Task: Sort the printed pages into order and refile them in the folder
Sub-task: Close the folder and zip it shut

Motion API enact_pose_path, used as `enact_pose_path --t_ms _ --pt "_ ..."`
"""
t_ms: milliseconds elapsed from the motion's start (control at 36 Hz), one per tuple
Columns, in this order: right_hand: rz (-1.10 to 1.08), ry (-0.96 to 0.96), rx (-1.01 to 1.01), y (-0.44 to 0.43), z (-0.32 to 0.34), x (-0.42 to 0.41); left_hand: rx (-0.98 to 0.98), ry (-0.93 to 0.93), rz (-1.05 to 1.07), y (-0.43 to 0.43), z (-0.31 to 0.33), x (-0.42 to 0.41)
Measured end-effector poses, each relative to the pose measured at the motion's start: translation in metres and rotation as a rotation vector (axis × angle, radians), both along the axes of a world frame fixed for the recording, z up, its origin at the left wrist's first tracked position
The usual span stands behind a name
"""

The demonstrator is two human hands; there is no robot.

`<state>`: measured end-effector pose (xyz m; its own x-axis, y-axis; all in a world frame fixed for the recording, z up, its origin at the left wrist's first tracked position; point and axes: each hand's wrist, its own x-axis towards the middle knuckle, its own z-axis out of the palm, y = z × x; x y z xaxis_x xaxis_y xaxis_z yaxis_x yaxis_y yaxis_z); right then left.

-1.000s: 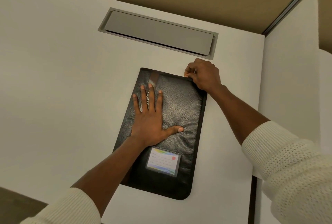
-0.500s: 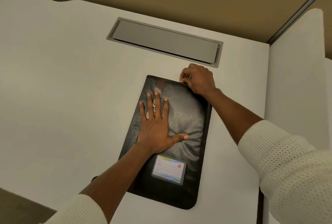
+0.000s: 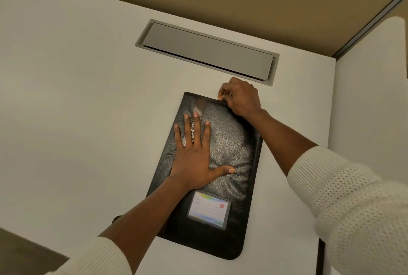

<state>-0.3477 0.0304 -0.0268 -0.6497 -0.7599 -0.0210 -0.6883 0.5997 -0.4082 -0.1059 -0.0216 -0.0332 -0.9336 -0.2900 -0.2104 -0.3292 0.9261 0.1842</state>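
Head view gave me a white desk (image 3: 72, 102) with a grey cable hatch (image 3: 206, 51) near its far edge. Toward the right edge lay the black zipped folder (image 3: 229, 148), label window (image 3: 208, 210) nearest me. My left hand (image 3: 194, 157) pressed flat, fingers spread; my right hand (image 3: 240, 95) pinched its far-edge zipper.

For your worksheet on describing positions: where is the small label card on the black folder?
In the head view, the label card sits in a clear pocket at the folder's near end, just below the flat left hand.
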Motion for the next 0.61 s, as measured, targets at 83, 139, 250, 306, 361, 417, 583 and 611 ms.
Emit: enact_pose_path --t_ms 83,139,250,306,361,417,583,611 --pt "-0.001 0.005 -0.003 -0.006 -0.001 0.002 -0.004 0.011 0.001 0.000 0.000 0.000" --pt "0.001 0.010 -0.010 -0.009 -0.002 0.003 -0.004 0.011 0.002 0.000 0.000 0.000" --pt "-0.004 0.015 -0.023 -0.015 -0.006 0.006 0.008 0.022 0.007 0.001 0.000 0.000" --pt "-0.003 0.014 -0.028 -0.016 -0.007 0.006 0.003 0.017 0.005 0.001 -0.001 0.000" --pt "0.004 0.020 -0.029 -0.017 -0.007 0.006 0.004 0.017 0.004 0.000 -0.001 0.000" --pt "0.011 0.025 -0.027 -0.019 -0.007 0.005 0.004 0.018 0.000 0.000 -0.001 0.000" --pt "0.022 0.036 -0.027 -0.035 -0.007 0.009 0.000 0.025 0.000 0.000 -0.001 0.001" --pt "0.025 0.034 -0.029 -0.038 -0.007 0.010 -0.002 0.023 0.000 0.000 -0.001 0.000"
